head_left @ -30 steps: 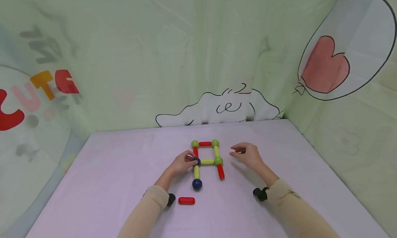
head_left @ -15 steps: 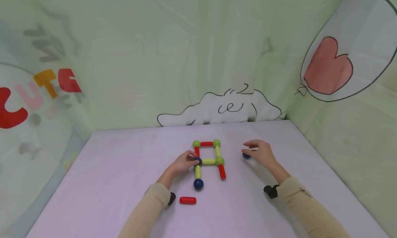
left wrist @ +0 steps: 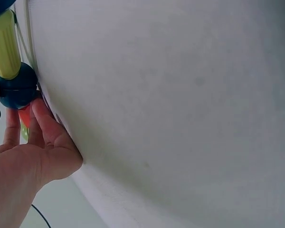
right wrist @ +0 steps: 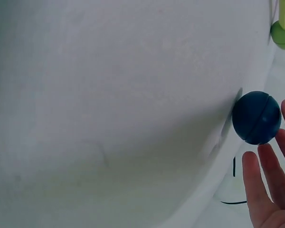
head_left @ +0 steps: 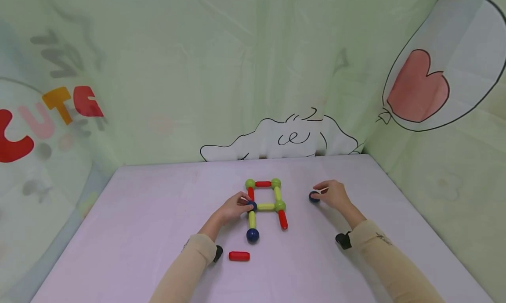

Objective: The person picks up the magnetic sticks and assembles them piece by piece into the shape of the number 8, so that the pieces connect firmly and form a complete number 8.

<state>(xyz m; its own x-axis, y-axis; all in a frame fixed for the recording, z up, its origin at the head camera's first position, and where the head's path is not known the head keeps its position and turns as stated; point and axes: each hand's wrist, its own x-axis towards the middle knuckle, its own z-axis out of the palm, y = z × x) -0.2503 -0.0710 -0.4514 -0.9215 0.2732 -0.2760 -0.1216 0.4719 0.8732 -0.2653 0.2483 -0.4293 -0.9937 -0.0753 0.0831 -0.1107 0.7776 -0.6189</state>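
Observation:
My left hand [head_left: 230, 210] pinches a dark blue ball [left wrist: 17, 88] at the left-middle corner of a frame of magnetic rods and balls. Green balls [head_left: 280, 205] form the other corners, joined by red and yellow rods. From the held ball a yellow rod [head_left: 252, 219] runs toward me to another dark blue ball [head_left: 252, 236]. A red rod [head_left: 283, 220] sticks out from the near right green ball. To the right, the thumb and fingers of my right hand [head_left: 334, 195] lie about a separate blue ball [right wrist: 256, 118] on the table.
A loose red rod [head_left: 239, 256] lies on the pale table [head_left: 166, 206] in front of the frame, near my left sleeve. A green printed cloth [head_left: 178, 74] hangs behind and at both sides. Each wrist carries a small black camera [head_left: 343, 240].
My right hand has moved right, away from the frame, and its thumb and fingers have come to the separate blue ball. My left hand stays at its ball.

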